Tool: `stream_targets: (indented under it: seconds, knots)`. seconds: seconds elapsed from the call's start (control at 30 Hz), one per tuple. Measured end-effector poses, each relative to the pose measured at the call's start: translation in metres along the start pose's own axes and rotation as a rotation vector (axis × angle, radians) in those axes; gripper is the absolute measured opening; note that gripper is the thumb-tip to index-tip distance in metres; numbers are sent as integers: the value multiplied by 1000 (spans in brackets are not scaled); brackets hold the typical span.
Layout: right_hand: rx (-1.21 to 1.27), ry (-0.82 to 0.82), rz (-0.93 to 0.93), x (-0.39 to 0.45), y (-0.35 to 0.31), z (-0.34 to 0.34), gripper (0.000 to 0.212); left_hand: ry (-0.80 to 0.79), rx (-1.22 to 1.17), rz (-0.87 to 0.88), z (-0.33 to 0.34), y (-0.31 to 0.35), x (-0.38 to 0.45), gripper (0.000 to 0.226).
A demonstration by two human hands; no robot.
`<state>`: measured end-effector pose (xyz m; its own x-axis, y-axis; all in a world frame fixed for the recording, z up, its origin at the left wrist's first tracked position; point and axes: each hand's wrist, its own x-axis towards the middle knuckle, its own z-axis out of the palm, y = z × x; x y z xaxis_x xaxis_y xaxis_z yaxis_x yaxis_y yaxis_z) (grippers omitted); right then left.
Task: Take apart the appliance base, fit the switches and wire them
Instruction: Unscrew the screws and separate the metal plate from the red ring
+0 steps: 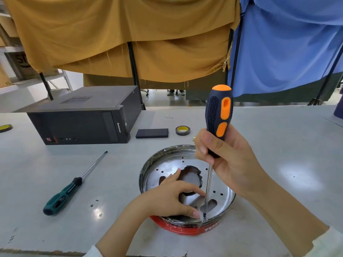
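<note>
The round appliance base (167,160) lies upside down on the table, a shiny perforated metal plate inside a red rim. My right hand (228,160) grips a black and orange screwdriver (220,115) held upright, with its tip down at the near edge of the plate, close to the rim. My left hand (167,197) rests on the plate, fingers curled round the central opening and thumb beside the screwdriver's tip. The screw under the tip is too small to make out.
A green-handled screwdriver (68,190) lies to the left on the table. A black computer case (83,115) stands at the back left, with a flat black block (152,133) and a roll of tape (182,130) beside it. Another tape roll (5,127) sits at the far left edge.
</note>
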<state>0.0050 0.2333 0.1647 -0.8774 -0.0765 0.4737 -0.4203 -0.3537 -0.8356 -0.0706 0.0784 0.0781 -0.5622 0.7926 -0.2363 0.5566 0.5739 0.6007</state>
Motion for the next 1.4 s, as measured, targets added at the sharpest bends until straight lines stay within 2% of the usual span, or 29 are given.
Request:
stream_targets:
  seconds: [0.13, 0.23, 0.33, 0.4, 0.47, 0.53, 0.67, 0.77, 0.9, 1.0, 1.1, 1.2, 1.4]
  knots:
    - [81, -142, 118, 2, -5, -4, 36, 17, -6, -19, 0, 0, 0, 49]
    - [-1, -170, 99, 1, -6, -6, 33, 33, 27, 13, 1, -1, 2, 53]
    - [-135, -53, 7, 1, -3, -5, 36, 38, 19, 34, 1, 0, 2, 52]
    - [-100, 25, -41, 4, -2, -3, 32, 26, 11, 22, 0, -1, 2, 52]
    - [-63, 27, -27, 6, -3, -2, 22, 19, 12, 15, 0, -1, 2, 52]
    - [-36, -37, 26, 6, -6, -5, 18, 16, 15, 12, 0, -2, 2, 53]
    - [199, -234, 194, 6, -13, -9, 40, 13, -7, 0, 0, -2, 2, 54]
    - [107, -249, 167, 5, -9, -11, 36, 16, -2, -2, 0, -1, 2, 54]
    - [4, -173, 55, 6, -2, -6, 40, 17, 2, 4, 0, 0, 1, 54]
    - [29, -90, 30, 8, -1, -4, 37, 15, 5, 5, -1, 0, 1, 54]
    - [89, -175, 89, 8, -6, -8, 37, 17, -16, -6, -1, -1, 1, 54]
    - [172, -261, 168, 7, -10, -12, 49, 26, -15, -17, -1, -1, 1, 54]
    - [-81, -115, 30, 7, -2, -6, 30, 26, 3, -8, 0, -2, 1, 57]
